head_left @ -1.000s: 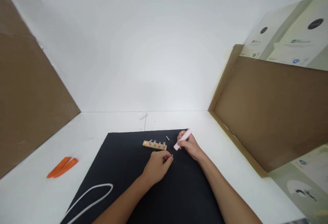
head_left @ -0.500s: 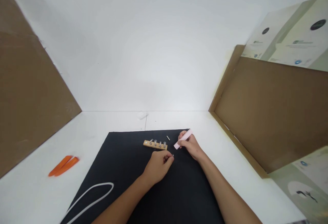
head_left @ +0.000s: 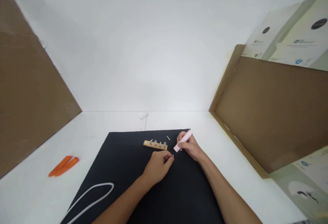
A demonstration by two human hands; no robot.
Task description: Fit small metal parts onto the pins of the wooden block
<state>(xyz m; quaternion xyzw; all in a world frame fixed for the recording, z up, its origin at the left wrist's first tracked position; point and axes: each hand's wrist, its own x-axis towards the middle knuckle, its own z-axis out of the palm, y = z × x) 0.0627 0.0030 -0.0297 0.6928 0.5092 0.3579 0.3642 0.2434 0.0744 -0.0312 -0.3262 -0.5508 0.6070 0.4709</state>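
Head view: low of centre, over a black mat (head_left: pixel 179 189), the left hand (head_left: pixel 157 167) has its grip clamped on a tiny metal part (head_left: pixel 173 155) at the fingertips. Just beside it, the right hand (head_left: pixel 189 147) has its grip closed around a pink plastic strip (head_left: pixel 182 141), tilted toward the upper right. Just above them, a wooden bar (head_left: pixel 146 144) carrying four metal bolts (head_left: pixel 160 144) lies on the mat, near a small white pin (head_left: pixel 168 137). Orange pieces (head_left: pixel 63 166) lie on the white desk (head_left: pixel 102 123) at lower left, near a white cord (head_left: pixel 94 185).
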